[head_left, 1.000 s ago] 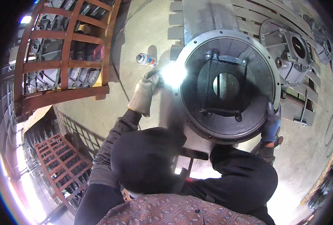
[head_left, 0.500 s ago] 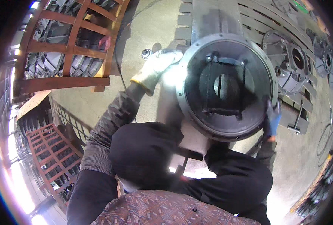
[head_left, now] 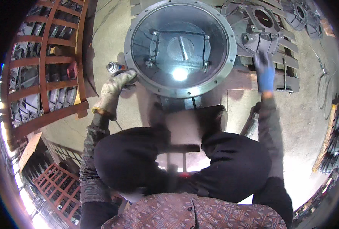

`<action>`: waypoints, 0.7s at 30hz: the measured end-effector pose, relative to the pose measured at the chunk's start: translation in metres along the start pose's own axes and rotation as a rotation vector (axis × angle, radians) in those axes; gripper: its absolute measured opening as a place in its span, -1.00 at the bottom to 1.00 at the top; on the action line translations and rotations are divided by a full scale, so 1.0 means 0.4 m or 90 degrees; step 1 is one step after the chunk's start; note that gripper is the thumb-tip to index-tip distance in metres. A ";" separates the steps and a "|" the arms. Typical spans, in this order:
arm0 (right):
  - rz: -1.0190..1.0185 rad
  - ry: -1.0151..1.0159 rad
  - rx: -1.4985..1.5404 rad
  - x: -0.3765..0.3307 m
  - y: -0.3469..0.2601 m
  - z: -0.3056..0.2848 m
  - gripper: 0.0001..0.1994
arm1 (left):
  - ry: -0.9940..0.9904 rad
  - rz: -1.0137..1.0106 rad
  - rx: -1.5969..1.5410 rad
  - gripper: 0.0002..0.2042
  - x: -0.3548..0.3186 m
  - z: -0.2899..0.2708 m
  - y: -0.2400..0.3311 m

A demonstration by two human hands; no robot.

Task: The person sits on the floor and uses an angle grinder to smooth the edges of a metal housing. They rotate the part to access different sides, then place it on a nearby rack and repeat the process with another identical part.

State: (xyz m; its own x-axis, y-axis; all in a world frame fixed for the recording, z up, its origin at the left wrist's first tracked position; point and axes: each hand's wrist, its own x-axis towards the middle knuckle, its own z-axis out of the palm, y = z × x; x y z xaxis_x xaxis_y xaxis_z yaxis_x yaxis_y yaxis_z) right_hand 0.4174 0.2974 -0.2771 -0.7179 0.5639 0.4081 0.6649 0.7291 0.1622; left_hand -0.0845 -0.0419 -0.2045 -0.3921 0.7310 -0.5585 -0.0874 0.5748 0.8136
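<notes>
A large round metal housing (head_left: 160, 90) stands before my knees, its wide, bolt-holed rim facing up. Inside it a dark rectangular frame and a bright spot of light show. My left hand (head_left: 114, 89), in a pale glove with a yellow cuff, is at the rim's left side. Its fingers are stretched out, with the thumb apart. A spray can (head_left: 115, 66) is just beyond that hand. My right hand (head_left: 265, 74), in a blue and grey glove, is off the rim. It is beside a grey casting (head_left: 253, 28), smeared by motion, so its fingers cannot be read.
A slatted pallet (head_left: 290, 61) under the casting bears a T-handled tool (head_left: 285, 78). More castings (head_left: 295, 15) lie at the far right. Brown metal crates (head_left: 43, 61) full of grey parts stand at left. A grey cylindrical thing (head_left: 250, 125) lies by my right knee.
My right hand has let go of the housing's rim and moved right, toward the casting. The housing's inside is now brightly lit. The whole view has shifted.
</notes>
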 end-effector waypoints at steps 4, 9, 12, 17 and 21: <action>0.814 -0.201 0.218 -0.564 -0.153 -0.139 -0.40 | 0.007 0.239 0.399 -0.63 -0.053 -0.093 0.026; 0.967 -0.280 0.303 -0.814 -0.265 -0.226 -0.40 | 0.065 0.177 -0.115 -0.56 -0.215 -0.113 0.262; 0.963 -0.287 0.312 -0.827 -0.262 -0.235 -0.40 | 0.024 0.309 -0.093 -0.51 -0.371 -0.031 0.399; 0.938 -0.301 0.329 -0.855 -0.241 -0.235 -0.41 | 0.018 0.186 0.094 -0.44 -0.493 0.112 0.468; 0.887 -0.271 0.358 -0.809 -0.198 -0.270 -0.41 | -0.077 0.201 0.108 -0.52 -0.542 0.167 0.419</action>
State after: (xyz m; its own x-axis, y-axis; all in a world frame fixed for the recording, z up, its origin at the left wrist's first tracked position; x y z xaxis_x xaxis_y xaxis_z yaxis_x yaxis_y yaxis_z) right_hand 0.6195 0.0154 -0.3250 0.3083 0.8862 -0.3459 0.7403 -0.4519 -0.4978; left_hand 0.0471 -0.0792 0.0420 -0.2634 0.9144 -0.3074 0.1772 0.3591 0.9163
